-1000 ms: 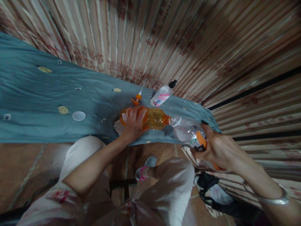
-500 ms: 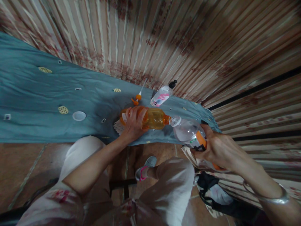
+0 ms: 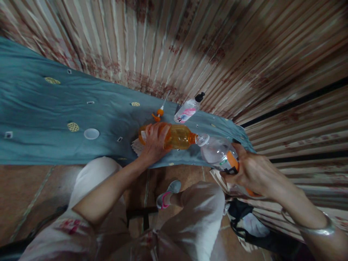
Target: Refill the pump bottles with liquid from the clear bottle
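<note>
My left hand (image 3: 154, 139) grips an orange bottle (image 3: 178, 137) of amber liquid, which lies tilted over the blue cloth (image 3: 49, 112). My right hand (image 3: 251, 172) holds a clear plastic bottle (image 3: 217, 152) with an orange label, tipped so its open mouth meets the orange bottle's neck. Some folded white paper lies under the orange bottle by my left hand.
An orange pump head with a white tube (image 3: 159, 113) lies on the cloth behind the bottles. A pink-labelled pump bottle (image 3: 188, 109) lies beside it. A white cap (image 3: 91, 133) sits to the left. A striped curtain (image 3: 217, 47) hangs behind. My knees and a shoe (image 3: 168, 194) are below.
</note>
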The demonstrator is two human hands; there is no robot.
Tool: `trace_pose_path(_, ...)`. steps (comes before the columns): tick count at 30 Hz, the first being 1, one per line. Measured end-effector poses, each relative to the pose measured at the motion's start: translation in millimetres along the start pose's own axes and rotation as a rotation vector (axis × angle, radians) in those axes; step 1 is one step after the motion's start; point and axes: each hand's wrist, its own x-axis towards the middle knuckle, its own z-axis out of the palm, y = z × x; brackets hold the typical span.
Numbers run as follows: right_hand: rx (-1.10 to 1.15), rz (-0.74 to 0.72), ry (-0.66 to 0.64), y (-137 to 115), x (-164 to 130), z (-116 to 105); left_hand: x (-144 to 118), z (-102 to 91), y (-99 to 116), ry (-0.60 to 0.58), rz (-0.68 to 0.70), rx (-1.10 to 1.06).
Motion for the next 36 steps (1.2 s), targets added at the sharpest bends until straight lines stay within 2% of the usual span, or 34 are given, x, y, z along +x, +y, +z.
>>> trace_pose_path(7, -0.022, 0.029, -0.003, 0.2, 0.5, 2.7, -0.2, -0.4, 0.5, 0.009, -0.002, 0.01)
trace_pose_path(25, -0.009, -0.059, 0.087, 6.5, 0.0, 7.5, -0.1, -0.6, 0.7, 0.041, 0.0, -0.001)
trace_pose_path(36, -0.002, -0.028, 0.045, 3.5, 0.9, 4.6, -0.6, -2.6, 1.0, 0.053, 0.006, 0.006)
